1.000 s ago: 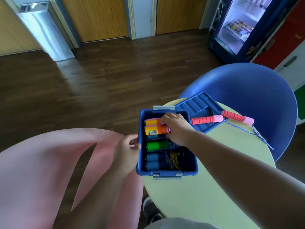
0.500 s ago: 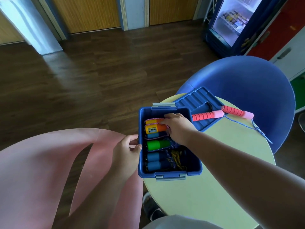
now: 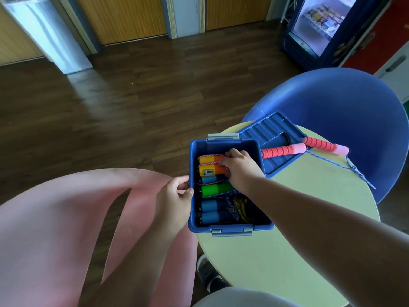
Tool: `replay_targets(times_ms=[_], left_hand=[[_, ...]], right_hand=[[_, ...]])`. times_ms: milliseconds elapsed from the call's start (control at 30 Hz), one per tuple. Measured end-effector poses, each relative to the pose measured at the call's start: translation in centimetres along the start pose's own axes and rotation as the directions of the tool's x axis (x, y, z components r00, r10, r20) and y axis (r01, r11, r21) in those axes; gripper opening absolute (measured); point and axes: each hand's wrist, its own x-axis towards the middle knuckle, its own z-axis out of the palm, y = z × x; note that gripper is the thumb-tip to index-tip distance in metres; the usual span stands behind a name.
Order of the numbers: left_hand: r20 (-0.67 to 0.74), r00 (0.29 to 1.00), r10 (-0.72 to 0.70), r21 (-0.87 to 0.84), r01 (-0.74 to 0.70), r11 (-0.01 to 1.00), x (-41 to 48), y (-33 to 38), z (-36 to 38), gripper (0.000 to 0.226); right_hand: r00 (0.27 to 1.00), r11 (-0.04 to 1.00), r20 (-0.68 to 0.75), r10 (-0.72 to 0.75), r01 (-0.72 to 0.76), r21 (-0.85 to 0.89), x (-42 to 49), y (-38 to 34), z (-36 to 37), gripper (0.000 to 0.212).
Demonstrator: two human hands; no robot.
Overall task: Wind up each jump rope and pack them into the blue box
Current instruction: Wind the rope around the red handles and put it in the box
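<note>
A person stands at a round pale-yellow table (image 3: pixel 265 262), looking down at both bare arms. One shoe (image 3: pixel 208 275) shows below the table's near edge, and a pink chair (image 3: pixel 55 229) fills the space outside the left arm.

The left hand (image 3: pixel 174 200) grips the left wall of the blue box (image 3: pixel 230 227), thumb hooked over the rim and fingers against the outside, steadying it. The box sits open at the table's edge.

Inside it, nearer than the right hand, lie two blue handles (image 3: pixel 212 211) with dark and yellowish cord bundled beside them. A green handle (image 3: pixel 215 189) lies just under the right wrist.

The right hand (image 3: pixel 241 171) reaches into the far half of the box. Its fingers curl down over the ends of the orange-handled jump rope (image 3: pixel 210 170), which is wound with pink cord. This looks like the seating step, with that wound rope being tucked into place beside the others. The fingertips are partly hidden, so whether they pinch the cord or only press on it is unclear.

Beyond and to the right of the right hand, the red-handled jump rope (image 3: pixel 283 150) lies unwound. One handle rests on the box lid (image 3: pixel 274 131), and its blue cord (image 3: pixel 345 168) trails loose across the table toward the blue chair (image 3: pixel 332 103).

The next move likely calls for letting go of the orange rope, reaching out to the red handles, and gathering that loose cord into coils before packing it in the little room left. A glass-fronted cooler (image 3: pixel 318 25) stands farthest away.
</note>
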Motion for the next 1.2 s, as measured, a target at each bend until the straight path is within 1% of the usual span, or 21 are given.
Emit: replay_targets(times_ms=[67,167,233,300,400,467,533,633,700,767,867,933,1000,1067,1100,1167,1200], left_hand=[[0.005,1.0,-0.007,0.007,0.006,1.0,-0.1,0.1,0.0,0.031],[0.005,1.0,0.0,-0.01,0.0,1.0,-0.4,0.3,-0.1,0.03],[0.009,1.0,0.012,-0.02,-0.011,1.0,-0.7,0.3,-0.3,0.029],[0.025,1.0,0.008,-0.018,-0.007,1.0,-0.7,0.2,-0.5,0.027],[0.05,0.999,0.008,0.036,-0.01,0.999,-0.3,0.4,-0.8,0.029],[0.015,0.998,0.056,0.084,-0.057,0.995,-0.1,0.9,-0.9,0.032],[-0.048,0.991,0.125,0.135,-0.118,0.984,0.0,1.9,-0.8,0.033],[-0.102,0.946,0.308,0.206,-0.283,0.937,-0.6,4.6,-0.1,0.027],[-0.087,0.909,0.407,0.172,-0.388,0.905,-1.1,7.0,1.1,0.022],[-0.013,0.911,0.411,0.061,-0.41,0.91,-1.9,9.7,3.1,0.018],[0.136,0.914,0.382,-0.095,-0.372,0.924,-3.1,13.4,7.3,0.014],[0.237,0.902,0.36,-0.123,-0.34,0.932,-3.4,15.3,10.6,0.013],[0.324,0.901,0.29,-0.133,-0.26,0.956,-3.2,16.8,13.8,0.012],[0.383,0.909,0.161,-0.168,-0.103,0.98,-2.4,17.6,17.0,0.011],[0.423,0.904,0.068,-0.213,0.027,0.977,-2.0,18.1,18.4,0.008],[0.5,0.857,-0.122,-0.31,0.308,0.9,-1.2,18.8,21.2,0.004],[0.499,0.847,-0.186,-0.323,0.381,0.866,-0.8,18.7,22.6,0.005]], right_hand=[[1.0,1.0,0.004,-0.003,0.003,-0.018,0.0,-0.1,-0.4,0.048],[0.997,0.999,0.07,0.016,-0.014,-0.03,-0.3,-0.5,-1.5,0.049],[0.995,1.0,0.098,0.012,-0.009,-0.023,-0.9,-0.7,-2.0,0.054],[0.995,1.0,0.097,-0.009,0.012,-0.025,-1.9,-0.8,-2.1,0.058],[0.997,0.999,0.069,-0.041,0.04,0.013,-3.6,-0.7,-2.1,0.056],[0.998,0.993,0.014,-0.065,0.064,0.097,-4.7,-0.5,-2.4,0.051],[0.993,0.975,-0.083,-0.089,0.103,0.196,-5.7,0.0,-3.1,0.042],[0.963,0.945,-0.258,-0.07,0.147,0.291,-7.2,1.5,-4.4,0.029],[0.938,0.923,-0.346,-0.008,0.14,0.359,-8.1,3.2,-5.4,0.025],[0.924,0.895,-0.373,0.085,0.094,0.437,-9.1,5.3,-6.4,0.022],[0.892,0.863,-0.393,0.223,0.007,0.505,-10.2,9.5,-7.2,0.016],[0.867,0.839,-0.386,0.314,-0.064,0.54,-10.8,12.7,-7.5,0.015],[0.852,0.816,-0.356,0.385,-0.134,0.562,-11.4,16.0,-8.0,0.017],[0.844,0.797,-0.321,0.43,-0.188,0.574,-11.7,19.1,-8.4,0.019],[0.841,0.786,-0.297,0.451,-0.217,0.579,-11.7,20.6,-8.6,0.019],[0.847,0.777,-0.257,0.466,-0.252,0.577,-11.1,23.8,-8.7,0.017],[0.854,0.78,-0.241,0.461,-0.262,0.568,-10.6,25.3,-8.7,0.015]])
